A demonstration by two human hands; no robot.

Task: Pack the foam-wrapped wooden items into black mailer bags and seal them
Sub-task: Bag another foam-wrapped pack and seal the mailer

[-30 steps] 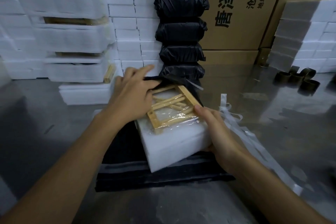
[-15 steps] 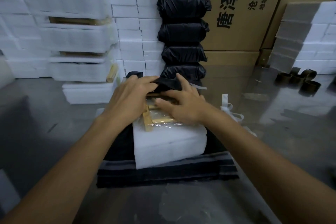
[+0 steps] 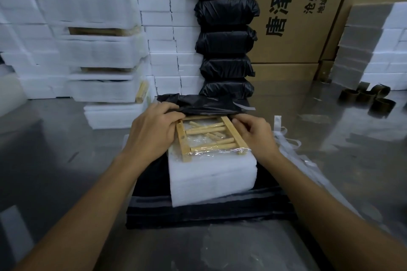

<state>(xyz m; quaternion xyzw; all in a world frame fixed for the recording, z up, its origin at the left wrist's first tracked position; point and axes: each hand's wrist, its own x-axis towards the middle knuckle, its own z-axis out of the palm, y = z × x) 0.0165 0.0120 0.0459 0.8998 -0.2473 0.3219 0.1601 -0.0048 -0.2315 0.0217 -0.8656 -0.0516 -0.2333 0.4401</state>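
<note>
I see the foam block (image 3: 211,179) with the plastic-wrapped wooden frame (image 3: 210,136) on top, lying on a stack of flat black mailer bags (image 3: 198,212) on the steel counter (image 3: 66,171). My left hand (image 3: 154,130) and right hand (image 3: 253,132) each pinch the open black bag's mouth (image 3: 204,105) at the block's far end, fingers curled around the plastic.

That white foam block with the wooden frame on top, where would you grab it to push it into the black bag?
Probably by the two short side walls of the foam block, one hand from the left, the other from the right. Its sides look flat and bare, and its near face is free, while the black bag mouth sits at the far edge, so side grips leave the way in open.
</note>
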